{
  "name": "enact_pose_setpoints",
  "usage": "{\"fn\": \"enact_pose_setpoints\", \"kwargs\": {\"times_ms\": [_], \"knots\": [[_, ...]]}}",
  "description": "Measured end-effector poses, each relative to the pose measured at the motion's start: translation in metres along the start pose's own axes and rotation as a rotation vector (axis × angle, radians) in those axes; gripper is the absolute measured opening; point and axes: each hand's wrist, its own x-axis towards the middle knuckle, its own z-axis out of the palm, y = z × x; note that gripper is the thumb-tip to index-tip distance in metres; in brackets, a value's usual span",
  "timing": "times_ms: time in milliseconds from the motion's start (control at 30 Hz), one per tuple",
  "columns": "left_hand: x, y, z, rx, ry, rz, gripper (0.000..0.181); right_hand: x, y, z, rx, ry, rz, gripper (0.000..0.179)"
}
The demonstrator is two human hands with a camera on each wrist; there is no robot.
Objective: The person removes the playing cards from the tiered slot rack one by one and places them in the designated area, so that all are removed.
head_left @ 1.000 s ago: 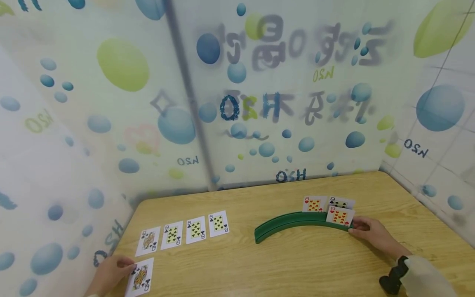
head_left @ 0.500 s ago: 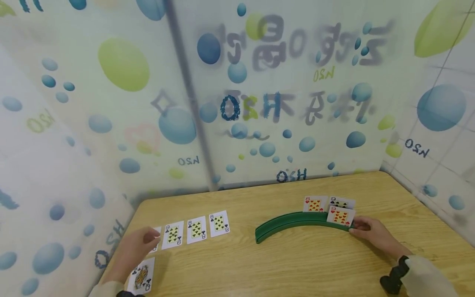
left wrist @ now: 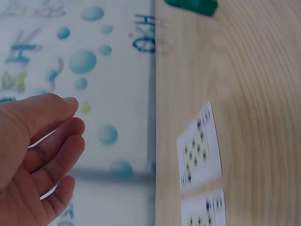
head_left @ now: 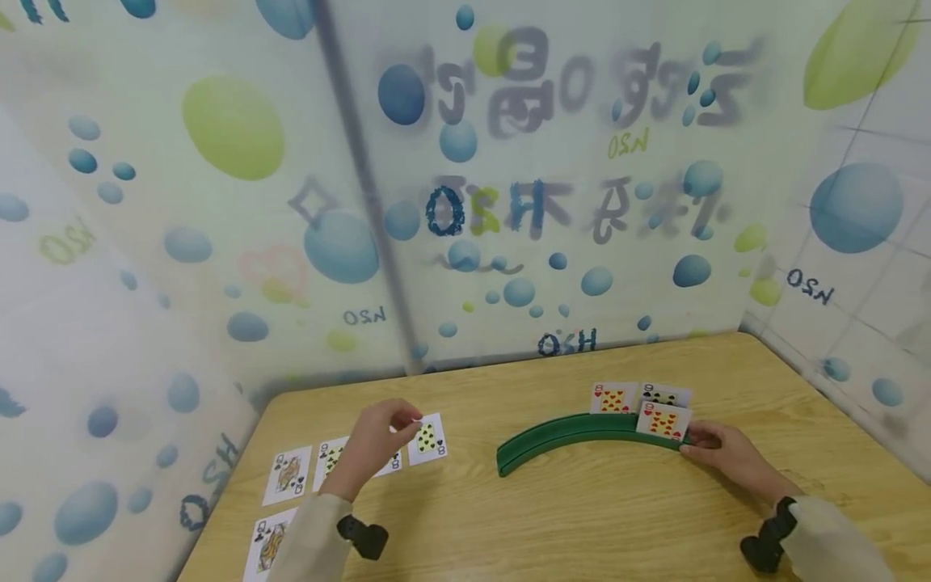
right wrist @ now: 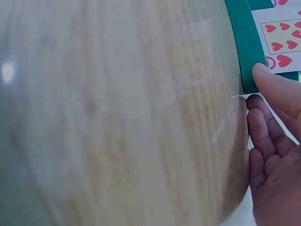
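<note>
My left hand (head_left: pixel 380 443) is raised near the eight of spades (head_left: pixel 429 439), fingers loosely bent and empty in the left wrist view. Its forearm partly covers the nine of clubs (head_left: pixel 330 459) and the eight of clubs (head_left: pixel 393 466) in the same row. At the far right, my right hand (head_left: pixel 730 459) grips the end of a curved green card holder (head_left: pixel 563 428), thumb on top in the right wrist view. The nine of hearts (head_left: pixel 663 421) stands in the holder's right end. Behind it are the eight of hearts (head_left: pixel 612 398) and a partly hidden nine of spades (head_left: pixel 665 394).
The queen of spades (head_left: pixel 287 475) lies at the row's left end. Below it, the queen of clubs (head_left: pixel 269 546) is partly under the left sleeve. A bubble-printed curtain (head_left: pixel 494 307) runs along the wooden table's (head_left: pixel 545 525) back edge.
My left hand has left the queen of clubs and swept right across the row of cards to the eight of spades. The right hand has stayed at the holder's end.
</note>
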Motion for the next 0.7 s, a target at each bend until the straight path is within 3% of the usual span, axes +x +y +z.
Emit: {"fn": "enact_pose_setpoints", "kwargs": {"times_ms": [267,500,700], "knots": [[0.039,0.047,0.049,-0.068,-0.127,0.181,0.007,-0.001,-0.002,0.0,-0.012,0.019,-0.017,0.055],[0.063,0.094,0.081,-0.067,-0.269,0.216,0.008,0.0,0.0,0.001,-0.002,0.018,-0.014,0.055],[0.08,0.121,0.103,-0.059,-0.289,0.208,0.011,0.0,0.002,0.002,0.01,0.022,-0.012,0.055]]}}
